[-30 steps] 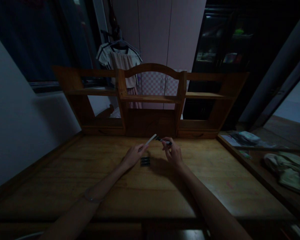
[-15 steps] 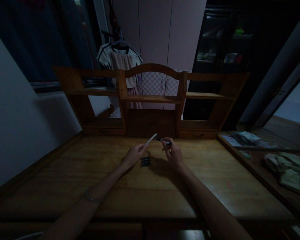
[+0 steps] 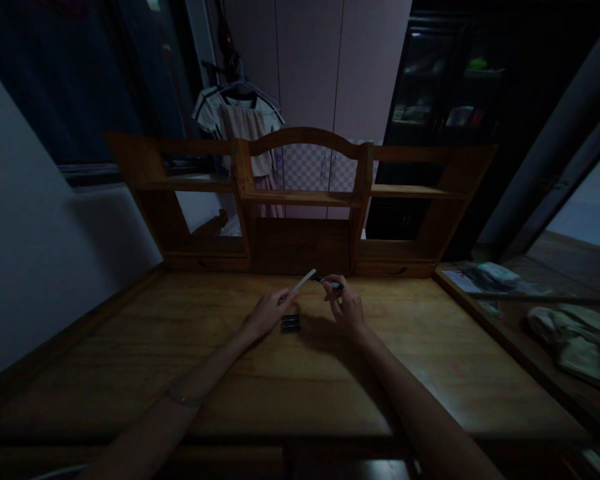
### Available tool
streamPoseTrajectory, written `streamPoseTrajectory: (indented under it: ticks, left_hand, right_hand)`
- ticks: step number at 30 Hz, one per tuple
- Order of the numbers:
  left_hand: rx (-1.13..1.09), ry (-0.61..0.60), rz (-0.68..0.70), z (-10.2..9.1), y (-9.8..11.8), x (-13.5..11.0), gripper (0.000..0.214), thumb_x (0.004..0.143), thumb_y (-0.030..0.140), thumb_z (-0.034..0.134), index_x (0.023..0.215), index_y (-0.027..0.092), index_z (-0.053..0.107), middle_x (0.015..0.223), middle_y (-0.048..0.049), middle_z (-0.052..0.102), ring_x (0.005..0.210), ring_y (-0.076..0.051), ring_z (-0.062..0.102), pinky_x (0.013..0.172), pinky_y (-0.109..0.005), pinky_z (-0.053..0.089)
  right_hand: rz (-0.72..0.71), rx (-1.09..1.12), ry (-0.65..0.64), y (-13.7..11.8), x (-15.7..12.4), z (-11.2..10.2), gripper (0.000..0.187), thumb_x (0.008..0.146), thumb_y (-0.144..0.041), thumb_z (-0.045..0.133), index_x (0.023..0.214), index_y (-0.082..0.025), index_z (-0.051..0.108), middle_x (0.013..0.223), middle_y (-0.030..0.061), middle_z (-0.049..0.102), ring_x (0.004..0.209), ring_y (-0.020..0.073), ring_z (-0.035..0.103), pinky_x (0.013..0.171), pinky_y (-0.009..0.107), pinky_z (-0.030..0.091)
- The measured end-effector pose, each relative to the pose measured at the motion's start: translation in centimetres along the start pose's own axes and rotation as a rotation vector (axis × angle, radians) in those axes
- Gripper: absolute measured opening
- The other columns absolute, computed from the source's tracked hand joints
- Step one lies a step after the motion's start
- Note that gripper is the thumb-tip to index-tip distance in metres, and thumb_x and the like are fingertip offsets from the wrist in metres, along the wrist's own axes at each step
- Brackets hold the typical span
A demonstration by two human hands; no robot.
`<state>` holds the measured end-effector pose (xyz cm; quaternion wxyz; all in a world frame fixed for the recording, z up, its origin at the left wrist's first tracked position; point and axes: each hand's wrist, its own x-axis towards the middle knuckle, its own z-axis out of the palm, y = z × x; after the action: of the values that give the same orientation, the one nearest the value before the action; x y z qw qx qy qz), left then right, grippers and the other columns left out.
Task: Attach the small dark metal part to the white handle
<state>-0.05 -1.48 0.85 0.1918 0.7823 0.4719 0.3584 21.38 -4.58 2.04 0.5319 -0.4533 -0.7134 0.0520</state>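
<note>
My left hand (image 3: 267, 311) is closed round a thin white stick-like handle (image 3: 305, 279) that slants up and to the right. My right hand (image 3: 347, 308) pinches a small dark piece (image 3: 330, 283) whose tip meets the white handle's end. Both hands hover just above a wooden desk (image 3: 190, 360), near its back. A small dark ribbed block (image 3: 291, 324) lies on the desk between and below the hands. The room is dim, so I cannot make out what the held parts are.
A wooden shelf unit (image 3: 300, 200) stands along the back of the desk. Clothes on a hanger (image 3: 240, 117) hang behind it before pale wardrobe doors. To the right, a lower surface holds papers (image 3: 485, 277) and a crumpled cloth (image 3: 575, 337). A white wall is at left.
</note>
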Motion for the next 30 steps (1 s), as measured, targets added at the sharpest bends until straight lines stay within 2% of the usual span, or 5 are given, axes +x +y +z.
streamPoseTrajectory:
  ticks: [4, 12, 16, 25, 30]
  left_hand:
    - [-0.005, 0.011, -0.031, -0.21, -0.25, 0.09, 0.048, 0.089, 0.054, 0.038, 0.091, 0.016, 0.067, 0.073, -0.0016, 0.064, 0.066, -0.016, 0.054, 0.059, -0.023, 0.034]
    - [-0.014, 0.000, 0.009, 0.03, -0.31, 0.13, 0.049, 0.090, 0.054, 0.036, 0.089, 0.016, 0.067, 0.070, -0.0006, 0.062, 0.063, -0.015, 0.053, 0.057, -0.023, 0.033]
    - [0.026, 0.011, -0.026, 0.00, -0.44, 0.16, 0.050, 0.089, 0.055, 0.036, 0.091, 0.016, 0.068, 0.071, -0.0025, 0.063, 0.065, -0.017, 0.054, 0.058, -0.023, 0.034]
    - [0.014, -0.011, -0.012, -0.18, 0.35, -0.08, 0.053, 0.089, 0.057, 0.035, 0.091, 0.015, 0.067, 0.069, -0.0005, 0.060, 0.063, -0.015, 0.051, 0.058, -0.023, 0.033]
    - [0.024, 0.023, 0.003, -0.22, 0.16, -0.03, 0.048, 0.090, 0.055, 0.038, 0.088, 0.016, 0.066, 0.071, -0.0008, 0.060, 0.064, -0.015, 0.052, 0.058, -0.023, 0.032]
  right_hand:
    - [0.013, 0.012, -0.009, -0.07, -0.05, -0.01, 0.024, 0.097, -0.037, 0.040, 0.106, -0.020, 0.054, 0.087, 0.0054, 0.066, 0.063, 0.0137, 0.061, 0.055, 0.021, 0.043]
    - [0.011, 0.024, -0.013, -0.06, -0.03, -0.05, 0.026, 0.096, -0.038, 0.040, 0.106, -0.019, 0.054, 0.088, 0.0056, 0.066, 0.063, 0.0133, 0.062, 0.054, 0.021, 0.043]
    - [0.007, 0.019, -0.003, -0.10, -0.03, -0.09, 0.026, 0.096, -0.039, 0.040, 0.105, -0.019, 0.055, 0.089, 0.0058, 0.066, 0.063, 0.0131, 0.062, 0.056, 0.021, 0.044]
    - [0.011, -0.002, -0.001, -0.04, 0.02, -0.11, 0.028, 0.096, -0.040, 0.040, 0.106, -0.018, 0.055, 0.088, 0.0065, 0.067, 0.061, 0.0133, 0.062, 0.059, 0.022, 0.045]
    - [0.018, 0.013, -0.013, 0.09, -0.01, -0.08, 0.027, 0.096, -0.040, 0.041, 0.107, -0.019, 0.054, 0.091, 0.0065, 0.067, 0.065, 0.0136, 0.062, 0.058, 0.022, 0.045]
